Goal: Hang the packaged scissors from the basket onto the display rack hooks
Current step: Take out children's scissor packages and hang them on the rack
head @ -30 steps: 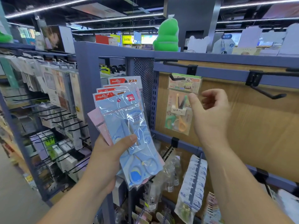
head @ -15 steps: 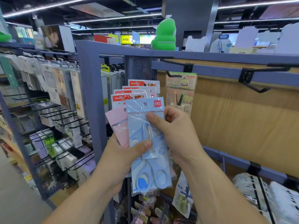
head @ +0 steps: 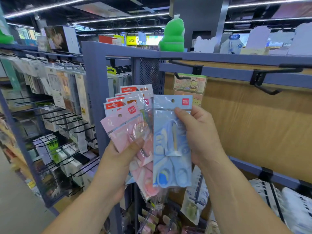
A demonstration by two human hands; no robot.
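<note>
Now | shop aisle under strip lights [head: 118, 18]; blue-grey display rack [head: 94, 81], wood-look back panel [head: 253, 124], black hooks [head: 278, 71] | right hand [head: 199, 137] pinches blue scissors pack [head: 172, 149] near its top, below the hooks | left hand [head: 118, 159] grips fan of packs [head: 123, 125], pink foremost, just left of the blue scissors pack.

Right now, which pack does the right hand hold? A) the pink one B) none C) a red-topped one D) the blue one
D: the right hand pinches the blue scissors pack near its top; the left hand holds the pink pack.
</note>
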